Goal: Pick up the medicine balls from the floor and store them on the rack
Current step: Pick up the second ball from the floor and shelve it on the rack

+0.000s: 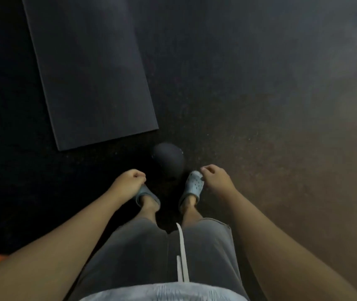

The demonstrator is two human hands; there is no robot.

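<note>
dark medicine ball [168, 158] sits on the floor [249, 127] just ahead of the feet — likely heavy, smooth; cup both sides low. left hand [129, 179] and right hand [214, 175] loosely curled, empty

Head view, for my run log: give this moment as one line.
stage: before pickup | ball: on floor by feet, untouched | left hand: curled, empty | right hand: curled, empty | mat: beyond ball | rack: not in view

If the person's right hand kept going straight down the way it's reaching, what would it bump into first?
Probably the toe of the pale clog directly below the right hand, its fingers curled, holding nothing. The dark medicine ball lies slightly left of that line. Depth is unclear.
</note>
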